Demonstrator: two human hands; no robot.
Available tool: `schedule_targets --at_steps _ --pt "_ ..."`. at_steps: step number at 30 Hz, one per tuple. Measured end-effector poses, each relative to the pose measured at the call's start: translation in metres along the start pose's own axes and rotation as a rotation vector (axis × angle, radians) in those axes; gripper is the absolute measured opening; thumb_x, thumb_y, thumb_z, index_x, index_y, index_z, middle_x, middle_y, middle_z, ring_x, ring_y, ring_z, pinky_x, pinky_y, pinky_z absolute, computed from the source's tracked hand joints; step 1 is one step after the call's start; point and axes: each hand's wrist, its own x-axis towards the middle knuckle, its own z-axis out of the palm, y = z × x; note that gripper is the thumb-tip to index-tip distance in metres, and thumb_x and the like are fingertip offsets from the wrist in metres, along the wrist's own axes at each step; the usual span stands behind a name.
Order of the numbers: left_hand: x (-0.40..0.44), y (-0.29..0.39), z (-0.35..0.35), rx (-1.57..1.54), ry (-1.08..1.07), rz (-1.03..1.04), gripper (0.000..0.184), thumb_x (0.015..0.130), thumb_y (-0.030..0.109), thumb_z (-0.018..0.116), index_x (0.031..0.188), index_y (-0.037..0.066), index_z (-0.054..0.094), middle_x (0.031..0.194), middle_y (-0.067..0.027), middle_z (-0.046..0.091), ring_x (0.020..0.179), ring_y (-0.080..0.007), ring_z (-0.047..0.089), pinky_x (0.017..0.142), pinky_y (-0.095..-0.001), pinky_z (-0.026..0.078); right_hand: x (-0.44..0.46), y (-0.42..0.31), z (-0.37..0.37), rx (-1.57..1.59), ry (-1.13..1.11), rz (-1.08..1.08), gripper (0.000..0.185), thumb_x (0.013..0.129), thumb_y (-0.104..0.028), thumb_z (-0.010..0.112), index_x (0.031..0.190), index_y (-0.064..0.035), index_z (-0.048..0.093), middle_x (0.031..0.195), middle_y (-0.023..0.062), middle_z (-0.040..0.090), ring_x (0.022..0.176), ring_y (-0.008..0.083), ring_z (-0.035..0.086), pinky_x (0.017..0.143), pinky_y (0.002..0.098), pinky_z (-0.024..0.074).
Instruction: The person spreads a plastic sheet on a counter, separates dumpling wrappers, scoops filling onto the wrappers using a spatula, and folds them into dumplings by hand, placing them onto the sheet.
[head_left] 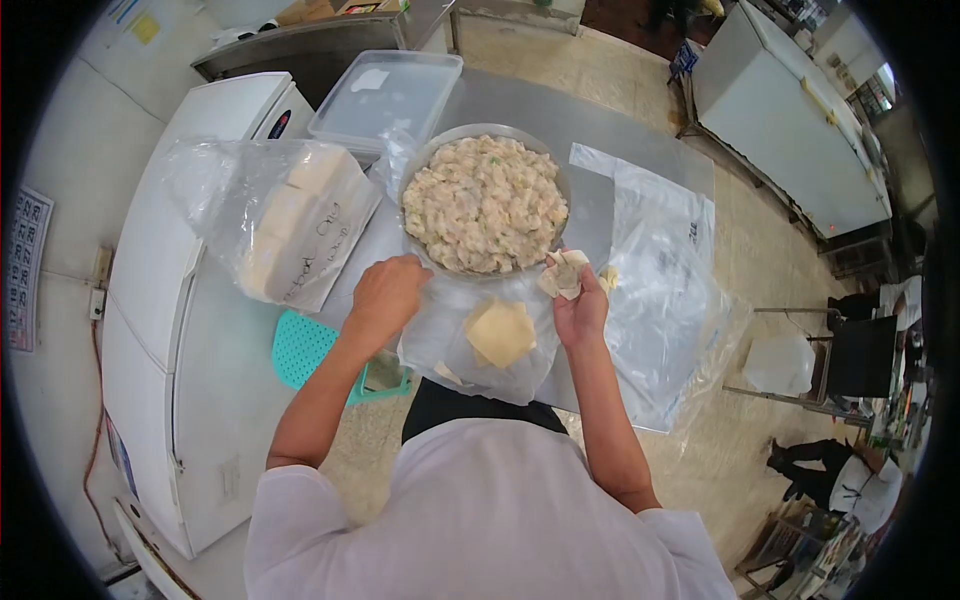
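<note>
A wide round metal bowl [407, 222] is heaped with pale, chunky filling [485, 205] flecked with green. My left hand [388, 297] is closed beside the bowl's near-left rim; what its fingers hold, if anything, is hidden. On the other side, my right hand [583, 308] holds a thin dumpling wrapper [563, 273] with ruffled edges, close to the bowl's near-right rim. Between the hands, a stack of pale yellow wrappers [500, 333] lies on clear plastic [430, 345]. A small pale piece [609, 277] sits just right of my right hand.
A bag of wrapper blocks [300, 225] with handwriting lies left. Behind it stands a clear lidded container [388, 95]. Plastic sheets [655, 300] cover the table's right side. A turquoise stool [303, 348] and white freezer [215, 400] are left. A person [865, 490] is far right.
</note>
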Motion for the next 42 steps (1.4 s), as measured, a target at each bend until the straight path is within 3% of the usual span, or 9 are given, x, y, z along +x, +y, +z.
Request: schedule_targets --at_steps 8,11,13,17,25,29,35,38,42 --pt "0.001 0.005 -0.007 0.041 -0.023 0.031 0.036 0.069 -0.004 0.061 0.101 0.007 0.073 0.099 -0.0113 0.066 0.090 -0.0343 0.066 0.074 -0.0448 0.053 -0.006 0.007 -0.009 -0.038 -0.022 0.039 0.039 0.104 -0.023 0.040 0.128 0.0036 0.055 0.121 0.0120 0.064 0.112 0.0255 0.063 0.098 0.0357 0.0501" --pt "0.007 0.008 -0.014 0.030 0.065 0.004 0.033 0.071 -0.002 0.061 0.099 0.008 0.074 0.097 -0.0104 0.066 0.090 -0.0342 0.066 0.074 -0.0445 0.053 -0.003 0.013 -0.014 -0.046 -0.036 0.056 0.042 0.107 -0.025 0.034 0.130 0.0059 0.052 0.123 0.0158 0.062 0.114 0.0299 0.061 0.100 0.0408 0.0496" --pt "0.016 0.001 0.004 0.030 0.045 0.070 0.021 0.073 -0.004 0.060 0.089 0.003 0.071 0.088 -0.0180 0.066 0.084 -0.0386 0.067 0.073 -0.0500 0.053 -0.005 0.016 -0.012 -0.054 -0.023 0.064 0.041 0.105 -0.025 0.037 0.129 0.0044 0.054 0.122 0.0134 0.063 0.112 0.0273 0.062 0.099 0.0385 0.0497" --pt "0.009 -0.005 0.002 0.136 -0.106 -0.004 0.032 0.071 -0.003 0.060 0.096 0.009 0.076 0.095 -0.0135 0.067 0.086 -0.0341 0.066 0.075 -0.0435 0.053 -0.008 0.016 -0.013 -0.079 -0.029 0.050 0.040 0.103 -0.026 0.041 0.128 0.0020 0.056 0.118 0.0107 0.066 0.109 0.0252 0.064 0.096 0.0367 0.0498" --pt "0.006 -0.025 0.010 -0.368 -0.029 -0.023 0.040 0.070 -0.007 0.055 0.102 0.007 0.075 0.086 -0.0201 0.067 0.085 -0.0387 0.064 0.074 -0.0440 0.050 -0.014 0.040 -0.009 -0.079 -0.035 0.105 0.036 0.103 -0.025 0.042 0.121 0.0013 0.057 0.116 0.0137 0.065 0.106 0.0261 0.064 0.095 0.0383 0.0509" --pt "-0.003 -0.017 0.010 -0.352 0.078 -0.064 0.034 0.073 -0.002 0.056 0.100 0.007 0.076 0.085 -0.0243 0.067 0.085 -0.0409 0.066 0.075 -0.0479 0.051 -0.015 0.044 -0.008 -0.106 -0.043 0.092 0.035 0.102 -0.026 0.043 0.120 -0.0003 0.059 0.112 0.0123 0.067 0.103 0.0237 0.065 0.092 0.0368 0.0511" --pt "0.008 -0.010 0.012 -0.313 -0.104 -0.222 0.033 0.073 0.002 0.055 0.098 0.007 0.076 0.084 -0.0264 0.066 0.084 -0.0426 0.066 0.075 -0.0461 0.052 -0.018 0.043 0.002 -0.137 -0.031 0.088 0.037 0.103 -0.026 0.040 0.121 0.0008 0.058 0.112 0.0146 0.067 0.102 0.0248 0.065 0.092 0.0376 0.0516" --pt "0.012 -0.024 0.037 -0.481 -0.069 -0.196 0.031 0.075 0.004 0.057 0.099 0.007 0.077 0.087 -0.0254 0.068 0.082 -0.0400 0.068 0.075 -0.0422 0.054 -0.020 0.037 0.003 -0.148 -0.036 0.072 0.038 0.103 -0.022 0.040 0.126 0.0045 0.054 0.118 0.0162 0.065 0.108 0.0279 0.064 0.096 0.0399 0.0514" --pt "-0.003 -0.027 0.057 -0.759 -0.054 -0.340 0.027 0.081 0.007 0.062 0.104 0.005 0.075 0.081 -0.0154 0.073 0.068 -0.0224 0.069 0.066 -0.0334 0.054 -0.016 0.033 -0.006 -0.136 -0.028 0.052 0.039 0.103 -0.023 0.040 0.126 0.0045 0.055 0.117 0.0162 0.065 0.107 0.0277 0.065 0.096 0.0395 0.0515"
